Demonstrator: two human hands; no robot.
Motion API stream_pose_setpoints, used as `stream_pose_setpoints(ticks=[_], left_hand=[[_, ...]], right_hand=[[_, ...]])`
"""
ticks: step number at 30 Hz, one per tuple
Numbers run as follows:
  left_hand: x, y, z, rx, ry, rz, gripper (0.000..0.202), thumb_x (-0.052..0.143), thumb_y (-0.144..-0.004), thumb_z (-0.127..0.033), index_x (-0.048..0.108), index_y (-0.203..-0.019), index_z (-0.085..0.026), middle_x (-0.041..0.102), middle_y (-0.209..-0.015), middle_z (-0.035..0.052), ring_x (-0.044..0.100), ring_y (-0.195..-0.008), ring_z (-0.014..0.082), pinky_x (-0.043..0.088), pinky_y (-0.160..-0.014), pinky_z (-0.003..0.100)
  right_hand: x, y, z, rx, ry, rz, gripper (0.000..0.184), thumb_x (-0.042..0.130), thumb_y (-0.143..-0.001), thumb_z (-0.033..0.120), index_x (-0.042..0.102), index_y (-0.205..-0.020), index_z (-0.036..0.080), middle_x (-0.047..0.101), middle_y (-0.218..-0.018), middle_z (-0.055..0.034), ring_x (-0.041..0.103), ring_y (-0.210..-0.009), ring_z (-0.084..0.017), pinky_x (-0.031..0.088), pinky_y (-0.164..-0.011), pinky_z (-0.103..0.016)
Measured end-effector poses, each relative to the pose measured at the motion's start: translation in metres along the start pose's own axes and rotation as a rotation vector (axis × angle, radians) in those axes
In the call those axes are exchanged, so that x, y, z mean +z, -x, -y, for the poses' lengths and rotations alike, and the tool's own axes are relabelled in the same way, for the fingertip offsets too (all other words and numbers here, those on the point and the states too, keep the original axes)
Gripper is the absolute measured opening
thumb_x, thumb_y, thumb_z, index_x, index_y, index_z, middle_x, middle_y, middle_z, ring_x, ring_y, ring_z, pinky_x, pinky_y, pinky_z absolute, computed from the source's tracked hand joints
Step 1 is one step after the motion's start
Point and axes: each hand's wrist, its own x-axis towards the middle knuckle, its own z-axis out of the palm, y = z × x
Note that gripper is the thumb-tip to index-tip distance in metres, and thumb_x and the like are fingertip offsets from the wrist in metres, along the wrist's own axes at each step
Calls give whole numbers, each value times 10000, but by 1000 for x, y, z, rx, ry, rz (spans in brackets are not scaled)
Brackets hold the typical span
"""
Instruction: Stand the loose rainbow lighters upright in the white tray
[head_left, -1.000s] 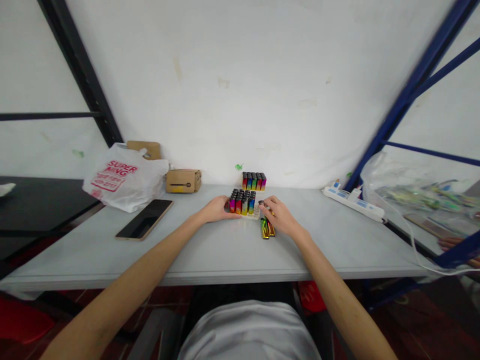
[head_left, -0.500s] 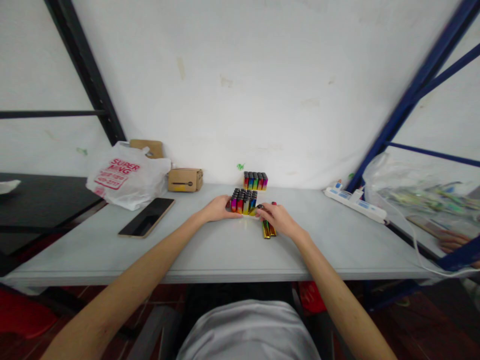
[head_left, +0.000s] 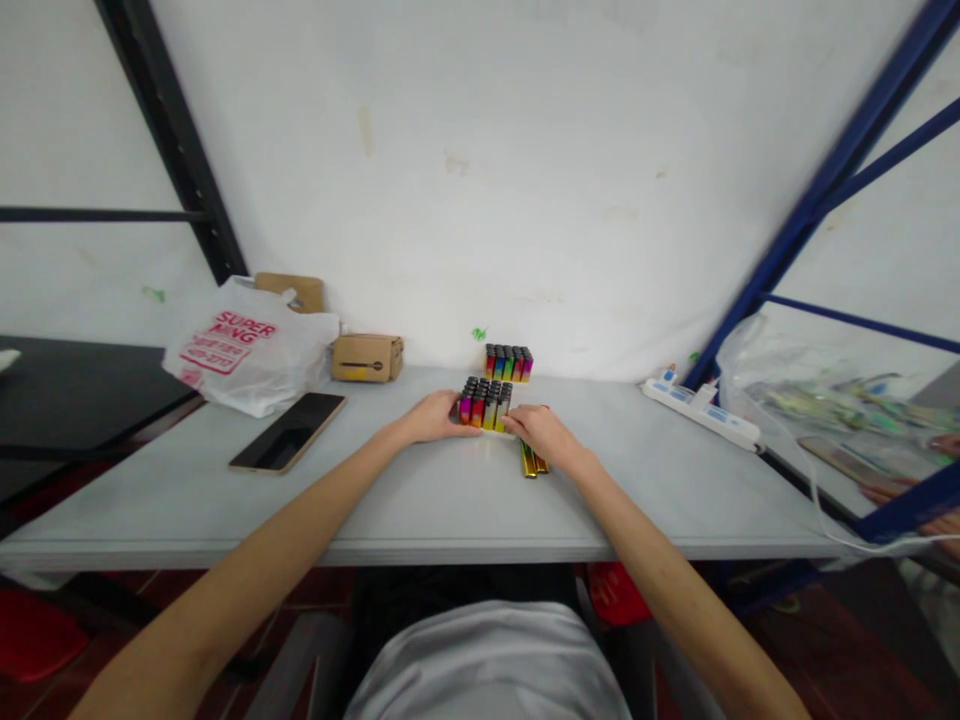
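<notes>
Shiny multicoloured lighters [head_left: 478, 410] with dark tops stand upright in rows in a shallow white tray [head_left: 498, 433] on the table. My left hand [head_left: 437, 416] is wrapped round the left side of this block, thumb along the front. At the front right corner, my right hand [head_left: 544, 432] is closed, its fingertips pressed on an upright yellowish lighter [head_left: 501, 414] at the end of the front row. Under my right hand lie a few loose gold lighters [head_left: 531, 462], their far ends hidden. Behind stands another block of lighters [head_left: 509, 364] near the wall.
A black phone [head_left: 289, 432], a white plastic bag [head_left: 251, 345] and a small cardboard box [head_left: 367, 358] are on the left. On the right are a power strip [head_left: 701, 412] and a blue metal frame [head_left: 787, 240]. Another person's hand [head_left: 892, 492] shows beyond it.
The lighter at my right fingertips has gone from tilted to upright at the end of the front row. My left hand still grips the block. The view has shifted slightly.
</notes>
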Motion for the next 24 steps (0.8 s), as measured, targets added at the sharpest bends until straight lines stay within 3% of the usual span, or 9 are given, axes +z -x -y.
stream_pose_setpoints(ticks=[6, 10, 13, 17, 21, 24], left_hand=[[-1, 0, 0, 2, 40, -7, 648, 677, -652, -753, 689, -946, -175, 701, -857, 67, 632, -767, 256, 471, -698, 317], [-1, 1, -1, -21, 41, -8, 670, 690, -634, -754, 693, -973, -176, 707, -891, 80, 637, -805, 272, 478, -730, 328], [-1, 0, 0, -17, 41, -7, 687, 687, -632, -767, 698, -971, -169, 709, -873, 85, 632, -779, 274, 469, -695, 330], [-1, 0, 0, 0, 23, 4, 690, 661, -652, -783, 700, -945, -159, 700, -831, 84, 621, -730, 271, 448, -650, 333], [-3, 1, -1, -6, 21, 14, 695, 658, -651, -788, 693, -953, -163, 702, -840, 76, 625, -744, 267, 446, -657, 326], [-4, 1, -2, 16, 42, 22, 684, 651, -671, -782, 681, -971, -168, 705, -861, 68, 628, -757, 256, 444, -659, 315]], right_hand=[[-13, 13, -12, -3, -148, -36, 371, 473, -1015, 427, 695, -886, 159, 694, -799, -47, 593, -709, -147, 395, -696, -235], [-25, 17, -41, 254, -8, -129, 439, 394, -1032, 441, 693, -892, 151, 690, -727, -59, 593, -652, -160, 378, -655, -251], [-24, 12, -62, 416, 76, -48, 347, 533, -972, 456, 697, -998, 150, 727, -811, -106, 656, -744, -196, 415, -684, -262], [-14, -4, -76, 519, 123, 10, 458, 651, -875, 534, 699, -1060, 117, 736, -927, -180, 684, -846, -243, 451, -683, -281], [-9, -18, -80, 478, 67, 70, 215, 679, -856, 338, 720, -866, 127, 730, -798, -117, 675, -777, -205, 446, -663, -256], [-7, -17, -79, 352, -133, 6, 273, 568, -919, 364, 671, -792, 145, 698, -722, -63, 652, -701, -171, 450, -648, -248]])
